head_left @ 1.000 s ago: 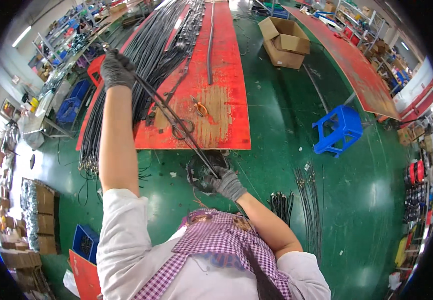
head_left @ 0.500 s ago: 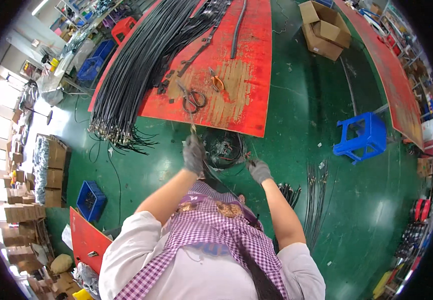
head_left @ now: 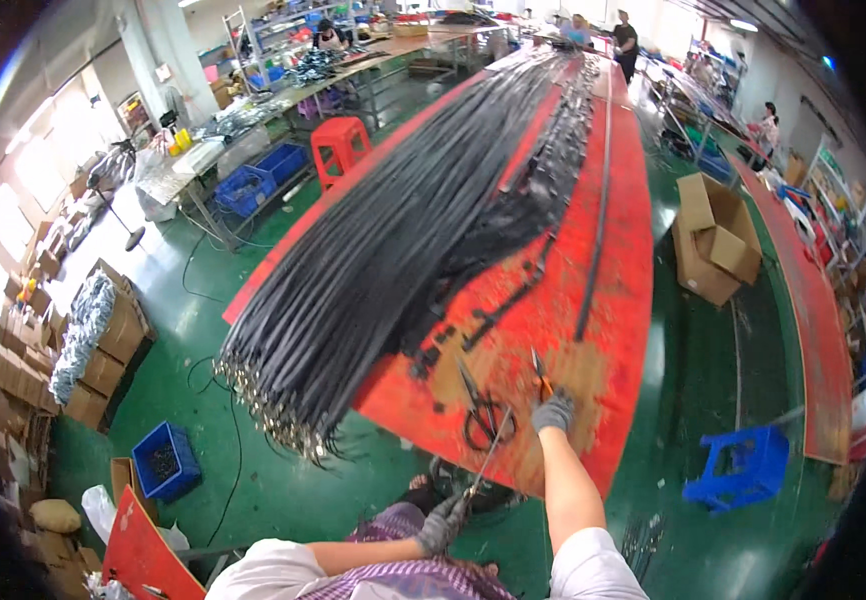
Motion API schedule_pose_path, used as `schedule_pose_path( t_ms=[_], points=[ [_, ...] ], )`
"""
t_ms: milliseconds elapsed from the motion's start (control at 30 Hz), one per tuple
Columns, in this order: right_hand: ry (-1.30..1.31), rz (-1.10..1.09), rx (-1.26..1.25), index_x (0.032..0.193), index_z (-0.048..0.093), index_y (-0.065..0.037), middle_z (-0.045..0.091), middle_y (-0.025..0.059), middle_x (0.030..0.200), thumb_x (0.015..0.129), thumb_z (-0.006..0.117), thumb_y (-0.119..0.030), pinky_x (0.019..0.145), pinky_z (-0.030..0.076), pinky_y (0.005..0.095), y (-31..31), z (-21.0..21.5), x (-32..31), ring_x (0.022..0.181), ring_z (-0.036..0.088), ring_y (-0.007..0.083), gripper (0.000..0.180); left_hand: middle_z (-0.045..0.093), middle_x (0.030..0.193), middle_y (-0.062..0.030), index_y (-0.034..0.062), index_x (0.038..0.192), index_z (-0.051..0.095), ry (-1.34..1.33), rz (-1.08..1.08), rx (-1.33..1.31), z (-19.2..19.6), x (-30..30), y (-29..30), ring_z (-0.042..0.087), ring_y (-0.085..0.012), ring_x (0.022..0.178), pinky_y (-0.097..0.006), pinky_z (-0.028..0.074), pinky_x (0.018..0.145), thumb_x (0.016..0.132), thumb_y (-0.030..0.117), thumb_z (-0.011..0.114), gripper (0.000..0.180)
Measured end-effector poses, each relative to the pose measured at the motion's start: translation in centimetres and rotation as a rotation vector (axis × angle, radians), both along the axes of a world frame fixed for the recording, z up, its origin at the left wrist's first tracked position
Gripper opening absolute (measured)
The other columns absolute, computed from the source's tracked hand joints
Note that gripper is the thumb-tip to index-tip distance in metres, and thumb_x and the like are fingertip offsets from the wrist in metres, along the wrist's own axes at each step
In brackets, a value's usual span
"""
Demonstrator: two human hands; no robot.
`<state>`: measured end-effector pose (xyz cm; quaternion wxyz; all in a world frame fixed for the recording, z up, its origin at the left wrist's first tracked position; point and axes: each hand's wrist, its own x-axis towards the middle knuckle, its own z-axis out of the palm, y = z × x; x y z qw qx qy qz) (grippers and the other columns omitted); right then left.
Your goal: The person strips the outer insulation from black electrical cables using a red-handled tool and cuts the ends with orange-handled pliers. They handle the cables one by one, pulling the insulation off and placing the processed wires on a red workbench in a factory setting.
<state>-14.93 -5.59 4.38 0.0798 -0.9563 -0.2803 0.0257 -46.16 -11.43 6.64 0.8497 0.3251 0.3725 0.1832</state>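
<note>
Reaching onto the red bench [head_left: 608, 330], the gloved right hand [head_left: 553, 412] closes on orange-handled pliers [head_left: 540, 372], its fingers hard to make out; black scissors [head_left: 480, 410] lie just left. The left hand [head_left: 443, 523] grips a thin cable [head_left: 489, 455] near the body.

The right hand [head_left: 553, 412] now reaches out onto the red surface [head_left: 613, 300] by the orange-handled pliers [head_left: 541, 372]; the left hand [head_left: 443, 522] sits back at the chest.

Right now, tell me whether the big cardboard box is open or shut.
Open: the cardboard box on the green floor has its flaps up.
</note>
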Motion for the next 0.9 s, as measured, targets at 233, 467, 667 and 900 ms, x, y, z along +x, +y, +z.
schedule_pose_path(
  t_ms=[233, 467, 667, 900],
  points=[
    [-0.076, 0.097, -0.050, 0.108, 0.043, 0.000, 0.047, 0.0192, 0.103, 0.074, 0.046, -0.040, 0.081, 0.035, 0.0391, 9.5, -2.2, -3.8, 0.095, 0.045, 0.0294, 0.053, 0.050, 0.082, 0.0023, 0.0047, 0.106, 0.049, 0.077, 0.041, -0.300, 0.0, -0.5, 7.3, 0.045, -0.0048, 0.069, -0.014, 0.039, 0.056, 0.083, 0.007, 0.046, 0.023],
    [-0.066, 0.101, 0.217, 0.105, 0.047, -0.001, 0.049, 0.0192, 0.104, 0.072, 0.050, -0.039, 0.089, 0.031, 0.0386, 13.8, -2.5, -6.0, 0.098, 0.045, 0.0344, 0.050, 0.055, 0.085, -0.0026, 0.0038, 0.098, 0.054, 0.195, 0.030, -0.054, -1.8, 0.6, 10.0, 0.050, -0.0142, 0.070, -0.023, 0.042, 0.061, 0.083, 0.015, 0.048, 0.020],
    [0.208, 0.583, 0.312, 0.107, 0.046, -0.003, 0.054, 0.0143, 0.099, 0.083, 0.034, -0.014, 0.077, 0.042, 0.0328, 0.3, -4.2, -15.0, 0.089, 0.053, 0.0270, 0.029, 0.053, 0.085, -0.0029, 0.0025, 0.099, 0.051, 0.363, -0.122, 0.799, -7.0, 2.1, 9.0, 0.049, -0.0136, 0.077, -0.025, 0.042, 0.067, 0.085, 0.021, 0.042, 0.025],
    [0.605, 0.374, 0.776, 0.104, 0.047, -0.003, 0.056, 0.0139, 0.091, 0.081, 0.041, -0.013, 0.071, 0.045, 0.0352, -17.9, 0.1, -23.7, 0.079, 0.056, 0.0261, 0.026, 0.044, 0.058, 0.0005, 0.0145, 0.097, 0.051, 1.592, -1.102, 3.929, 1.4, 9.7, 2.4, 0.044, -0.0147, 0.050, -0.025, 0.037, 0.050, 0.085, 0.031, 0.039, 0.024]
  ],
)
